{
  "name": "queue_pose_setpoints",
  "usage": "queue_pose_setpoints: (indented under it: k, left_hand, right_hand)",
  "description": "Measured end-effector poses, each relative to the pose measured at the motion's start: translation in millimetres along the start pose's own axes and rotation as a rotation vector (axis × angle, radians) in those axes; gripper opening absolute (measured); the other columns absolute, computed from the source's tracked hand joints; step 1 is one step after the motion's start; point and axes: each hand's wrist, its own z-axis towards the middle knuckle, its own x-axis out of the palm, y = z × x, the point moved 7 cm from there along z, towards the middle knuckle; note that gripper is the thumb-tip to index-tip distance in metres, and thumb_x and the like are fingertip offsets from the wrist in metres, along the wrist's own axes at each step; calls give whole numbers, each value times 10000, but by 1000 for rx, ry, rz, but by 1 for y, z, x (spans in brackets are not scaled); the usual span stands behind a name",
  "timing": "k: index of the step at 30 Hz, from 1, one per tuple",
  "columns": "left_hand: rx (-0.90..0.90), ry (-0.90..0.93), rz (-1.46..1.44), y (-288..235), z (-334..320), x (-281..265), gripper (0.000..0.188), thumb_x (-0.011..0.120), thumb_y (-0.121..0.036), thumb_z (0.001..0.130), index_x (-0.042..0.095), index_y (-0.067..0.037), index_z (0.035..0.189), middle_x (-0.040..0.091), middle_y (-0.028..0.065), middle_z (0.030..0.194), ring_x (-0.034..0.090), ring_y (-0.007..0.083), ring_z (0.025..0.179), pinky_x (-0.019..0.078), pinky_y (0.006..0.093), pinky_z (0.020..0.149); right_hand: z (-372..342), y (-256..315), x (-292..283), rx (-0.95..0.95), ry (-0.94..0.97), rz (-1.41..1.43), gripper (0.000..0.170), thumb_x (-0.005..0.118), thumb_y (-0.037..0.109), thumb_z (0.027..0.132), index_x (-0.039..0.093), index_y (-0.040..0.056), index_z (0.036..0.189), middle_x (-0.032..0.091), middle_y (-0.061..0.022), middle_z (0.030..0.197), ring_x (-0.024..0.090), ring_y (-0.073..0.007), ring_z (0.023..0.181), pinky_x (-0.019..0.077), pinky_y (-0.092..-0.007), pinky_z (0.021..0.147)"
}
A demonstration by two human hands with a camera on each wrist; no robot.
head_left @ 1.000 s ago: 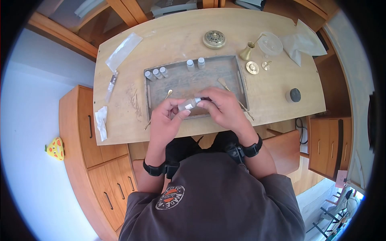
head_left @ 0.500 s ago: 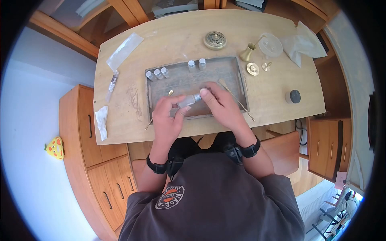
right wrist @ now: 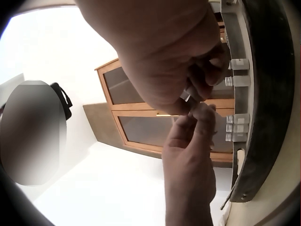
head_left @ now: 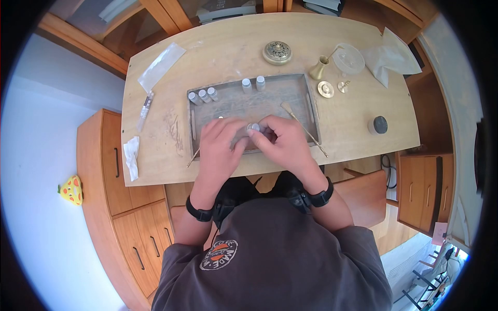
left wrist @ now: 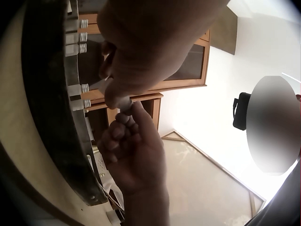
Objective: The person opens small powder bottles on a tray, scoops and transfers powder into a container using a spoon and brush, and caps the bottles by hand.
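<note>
Over the near side of the grey tray (head_left: 275, 103), both hands meet around a small bottle with a silvery cap (head_left: 253, 127). My left hand (head_left: 220, 147) grips the bottle's body, which its fingers mostly hide. The thumb and fingers of my right hand (head_left: 288, 142) pinch the cap end. In the left wrist view a pale bit of the bottle (left wrist: 125, 103) shows between the two hands. Along the tray's far side stand capped vials, three in a group (head_left: 203, 96) at the left corner and a pair (head_left: 253, 84) near the middle.
A brush (head_left: 306, 129) leans over the tray's right edge. Farther right are a brass vase (head_left: 319, 67), a brass disc (head_left: 326, 89) and a dark-lidded jar (head_left: 378, 124). A pierced-lid brass burner (head_left: 277, 53) sits behind. To the left lie a clear sleeve (head_left: 161, 67) and crumpled tissue (head_left: 131, 158).
The bottle, earlier lying sideways with its label showing, has turned so its cap points up toward the head camera. The right fingers shifted on the cap, and the hands drew closer together.
</note>
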Motion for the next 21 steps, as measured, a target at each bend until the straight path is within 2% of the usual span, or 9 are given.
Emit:
queue_pose_setpoints:
  k: [1,5,8,11,13,14,16,20,21]
  left_hand:
    - [29,16,21,-3,2,2,299,734,-11,696,648,-44,981,658,99,980,600,311,935,476,403,830]
    - [12,49,19,0,13,0,268,727,-37,718,641,-41,971,641,95,955,605,312,943,485,406,806]
    - [-92,98,21,18,36,-10,253,729,-61,729,639,-41,965,634,108,941,618,308,924,492,406,795]
    - [-105,96,41,39,64,-16,224,733,-82,734,646,-44,937,652,122,903,631,307,866,496,406,762]
    - [-15,168,213,49,78,-10,188,741,-103,731,662,-60,896,670,108,817,637,300,812,480,409,750]
    - [-9,170,214,54,83,-7,188,741,-103,731,662,-60,896,670,108,817,637,300,812,480,409,750]
    - [-10,226,275,64,88,5,157,751,-134,716,675,-74,840,671,89,738,634,289,784,458,402,737]
    - [-11,275,327,76,91,21,150,759,-156,705,683,-87,815,671,83,727,635,279,776,442,404,742]
    - [-7,309,386,77,91,25,182,776,-149,696,687,-76,837,678,97,746,650,271,767,476,386,738]
  right_hand:
    - [0,5,-1,-66,-23,-44,267,695,241,857,632,-6,776,572,-111,608,553,-224,520,439,-337,500]
    - [-2,15,-5,-135,-34,-60,231,695,213,846,644,-10,817,589,-122,649,578,-239,557,455,-339,517]
    - [-8,24,-21,-125,-100,-38,190,693,163,844,657,-20,875,619,-131,700,590,-231,582,456,-325,524]
    - [-18,20,-50,-155,-214,-40,162,697,116,843,663,-26,912,626,-126,719,574,-193,570,444,-289,521]
    - [-28,13,-79,-145,-381,-63,116,684,71,861,660,-33,906,624,-72,717,543,-116,585,425,-242,538]
    - [-32,7,-88,-146,-388,-63,116,684,71,861,660,-33,906,624,-72,717,543,-116,585,425,-242,538]
    - [-45,-21,-117,-38,-592,40,116,668,76,894,655,-39,903,593,-6,705,495,-58,616,398,-209,556]
    - [-63,-64,-150,38,-746,113,133,653,90,918,652,-42,910,567,32,708,472,-33,637,384,-196,565]
    - [-67,-76,-154,89,-769,86,146,651,102,923,649,-44,914,564,34,708,465,-29,634,377,-191,562]
